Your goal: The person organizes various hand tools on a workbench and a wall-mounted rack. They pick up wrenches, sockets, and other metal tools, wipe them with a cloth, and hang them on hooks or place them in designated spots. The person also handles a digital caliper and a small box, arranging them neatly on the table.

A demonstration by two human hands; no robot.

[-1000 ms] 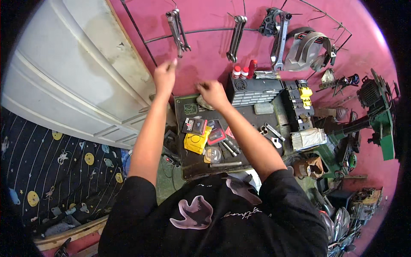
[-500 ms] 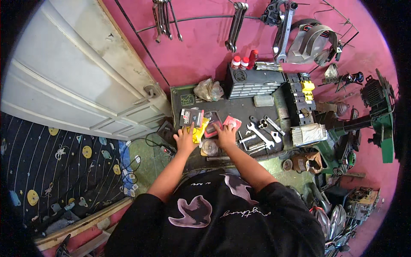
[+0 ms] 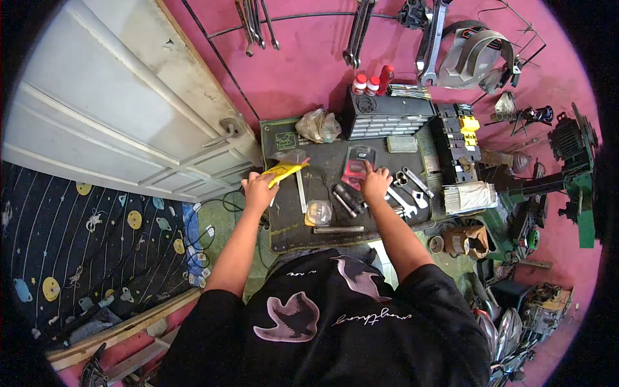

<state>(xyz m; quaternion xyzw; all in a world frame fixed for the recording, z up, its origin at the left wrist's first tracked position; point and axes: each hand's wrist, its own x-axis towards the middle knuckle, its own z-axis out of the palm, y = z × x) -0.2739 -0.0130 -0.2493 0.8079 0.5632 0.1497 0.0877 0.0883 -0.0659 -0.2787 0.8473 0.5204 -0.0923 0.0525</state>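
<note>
Yellow packet (image 3: 288, 171) had shifted left, left hand's (image 3: 259, 190) fingers clamped on it; red-black packet (image 3: 356, 169) had gone right across the desk (image 3: 287, 226), right hand's (image 3: 375, 184) fingers apart, index touching. Packets now separated.

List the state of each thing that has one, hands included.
Left hand: closed on the yellow packet
Yellow packet: held, tilted
Right hand: touching the red package, grip unclear
Red package: lying on the bench
Cabinet drawers: shut
Red-capped bottles: upright, capped
Wall wrenches: hanging
Plastic bag: crumpled
White door: open or shut, unclear
</note>
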